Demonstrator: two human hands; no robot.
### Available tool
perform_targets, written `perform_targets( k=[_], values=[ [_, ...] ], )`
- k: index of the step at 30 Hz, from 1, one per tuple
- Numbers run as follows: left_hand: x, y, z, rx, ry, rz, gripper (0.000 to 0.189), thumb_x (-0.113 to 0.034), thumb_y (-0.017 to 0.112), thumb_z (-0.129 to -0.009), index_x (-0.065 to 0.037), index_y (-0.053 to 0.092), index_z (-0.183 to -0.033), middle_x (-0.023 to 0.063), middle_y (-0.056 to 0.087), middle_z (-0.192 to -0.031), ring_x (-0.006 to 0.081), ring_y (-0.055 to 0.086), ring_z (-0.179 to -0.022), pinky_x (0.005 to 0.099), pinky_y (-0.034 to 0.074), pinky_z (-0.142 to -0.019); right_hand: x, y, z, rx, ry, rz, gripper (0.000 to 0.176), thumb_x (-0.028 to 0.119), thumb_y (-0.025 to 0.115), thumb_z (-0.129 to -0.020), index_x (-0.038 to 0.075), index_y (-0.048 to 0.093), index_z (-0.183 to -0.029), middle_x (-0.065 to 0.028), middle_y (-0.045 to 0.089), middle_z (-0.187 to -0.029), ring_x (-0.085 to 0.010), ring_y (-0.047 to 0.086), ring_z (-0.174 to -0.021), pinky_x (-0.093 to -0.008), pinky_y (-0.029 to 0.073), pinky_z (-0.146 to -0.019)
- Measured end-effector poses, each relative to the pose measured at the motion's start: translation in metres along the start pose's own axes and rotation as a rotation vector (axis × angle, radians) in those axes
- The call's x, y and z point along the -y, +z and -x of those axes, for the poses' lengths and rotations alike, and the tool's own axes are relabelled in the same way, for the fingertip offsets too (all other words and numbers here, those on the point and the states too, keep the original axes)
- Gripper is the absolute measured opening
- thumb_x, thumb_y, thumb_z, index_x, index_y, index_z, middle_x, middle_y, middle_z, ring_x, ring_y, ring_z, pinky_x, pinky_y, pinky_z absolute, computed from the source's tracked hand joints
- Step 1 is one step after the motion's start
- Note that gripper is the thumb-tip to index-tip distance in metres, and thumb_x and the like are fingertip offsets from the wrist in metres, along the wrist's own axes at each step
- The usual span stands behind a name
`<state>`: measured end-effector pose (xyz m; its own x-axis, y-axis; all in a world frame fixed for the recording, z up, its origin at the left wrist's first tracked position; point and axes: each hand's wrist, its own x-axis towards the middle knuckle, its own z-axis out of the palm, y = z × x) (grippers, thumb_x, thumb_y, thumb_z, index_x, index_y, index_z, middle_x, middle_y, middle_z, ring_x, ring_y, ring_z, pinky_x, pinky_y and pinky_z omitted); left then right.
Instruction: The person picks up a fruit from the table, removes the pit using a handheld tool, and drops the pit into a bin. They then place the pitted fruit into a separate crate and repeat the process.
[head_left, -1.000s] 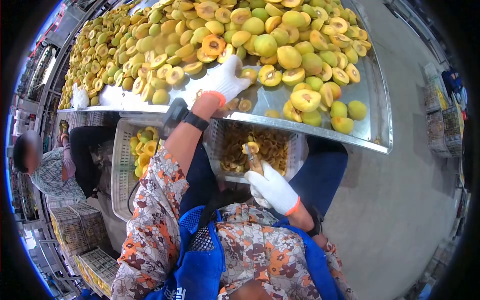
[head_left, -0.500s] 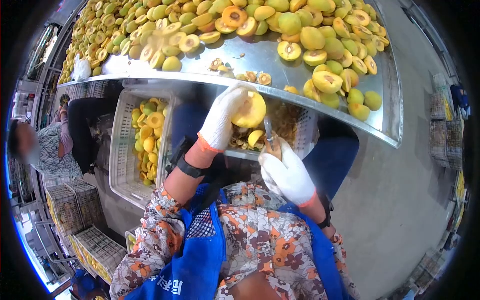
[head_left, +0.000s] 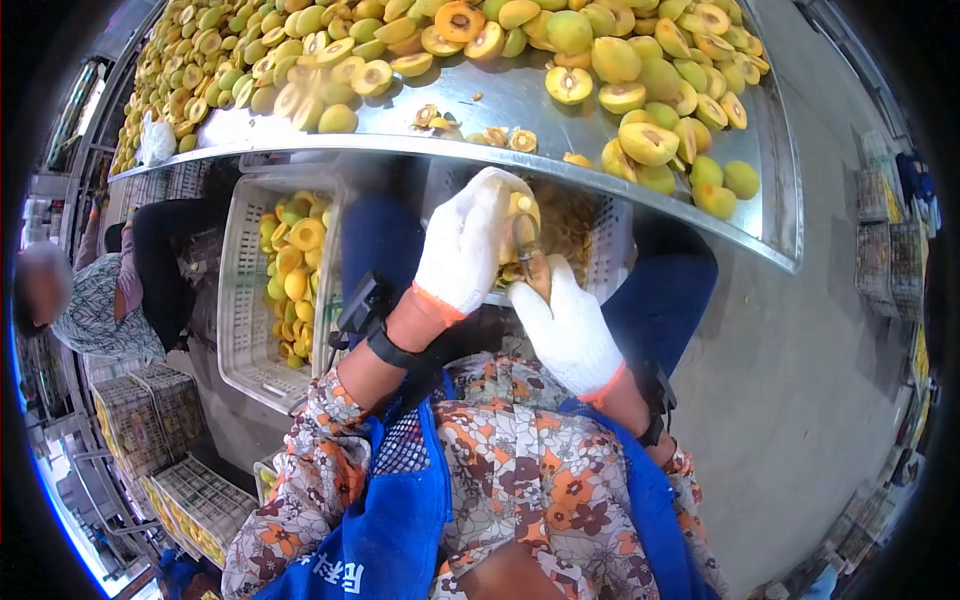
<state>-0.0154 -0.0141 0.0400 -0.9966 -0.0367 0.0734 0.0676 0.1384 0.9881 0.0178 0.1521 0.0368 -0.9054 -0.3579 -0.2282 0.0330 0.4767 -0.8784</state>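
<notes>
My left hand (head_left: 462,245), in a white knitted glove, is closed around a yellow peach half (head_left: 521,204), whose far side is hidden by the fingers. My right hand (head_left: 573,338), gloved too, grips the wooden handle of a pitting knife (head_left: 538,272). Its curved, loop-like metal blade is up against the peach half; how deep it sits cannot be made out. Both hands are above a light plastic crate (head_left: 614,235) between my knees, which contains brownish scraps.
A metal table (head_left: 400,115) stands in front, heaped with peach halves (head_left: 650,143) and a few scraps near its raised edge. On the left is a white crate (head_left: 233,330) of yellow halves. A seated person (head_left: 100,300) is farther left, near stacked crates (head_left: 150,410).
The peach half has tilted and moved slightly right as my left hand turned. My right hand has brought the knife's blade from beside the fruit onto it.
</notes>
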Motion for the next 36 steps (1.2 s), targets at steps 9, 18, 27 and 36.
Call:
perform_targets(
  k=[9, 18, 27, 36],
  values=[
    [0.016, 0.010, 0.006, -0.092, 0.278, -0.109, 0.026, -0.015, 0.047, -0.104, 0.003, 0.062, -0.115, 0.0129, 0.065, -0.098, 0.0171, 0.062, -0.087, 0.0300, 0.052, -0.081, -0.007, -0.001, 0.001, 0.121, 0.164, -0.344, 0.046, 0.033, 0.060, -0.099, -0.008, 0.052, -0.119, -0.0323, 0.066, -0.094, -0.0491, 0.066, -0.094, -0.0479, 0.052, -0.078],
    [0.018, 0.014, 0.012, -0.098, 0.272, -0.072, 0.039, -0.028, 0.045, -0.105, 0.004, 0.059, -0.122, 0.0153, 0.064, -0.108, 0.0206, 0.063, -0.098, 0.0327, 0.050, -0.091, -0.027, 0.003, 0.006, -0.100, -0.614, 0.360, 0.028, 0.017, 0.058, -0.098, -0.004, 0.057, -0.116, -0.0300, 0.056, -0.111, -0.0435, 0.064, -0.078, -0.0476, 0.054, -0.069],
    [0.001, 0.005, 0.000, 0.036, 0.194, -0.247, 0.022, -0.016, 0.051, -0.101, 0.001, 0.064, -0.108, 0.0189, 0.066, -0.097, 0.0321, 0.067, -0.084, 0.0356, 0.054, -0.079, -0.038, 0.004, 0.002, -0.068, -0.639, 0.437, 0.026, 0.012, 0.060, -0.092, 0.000, 0.060, -0.116, -0.0298, 0.056, -0.113, -0.0382, 0.065, -0.075, -0.0444, 0.054, -0.062],
    [-0.004, 0.024, -0.004, 0.048, -0.021, 0.019, 0.027, -0.015, 0.053, -0.104, -0.004, 0.056, -0.129, 0.0098, 0.062, -0.117, 0.0148, 0.060, -0.101, 0.0309, 0.051, -0.090, 0.002, -0.008, -0.002, 0.126, 0.300, -0.799, 0.022, 0.025, 0.056, -0.104, 0.007, 0.053, -0.116, 0.0006, 0.048, -0.062, -0.0126, 0.051, -0.050, -0.0303, 0.041, -0.046]
  ],
)
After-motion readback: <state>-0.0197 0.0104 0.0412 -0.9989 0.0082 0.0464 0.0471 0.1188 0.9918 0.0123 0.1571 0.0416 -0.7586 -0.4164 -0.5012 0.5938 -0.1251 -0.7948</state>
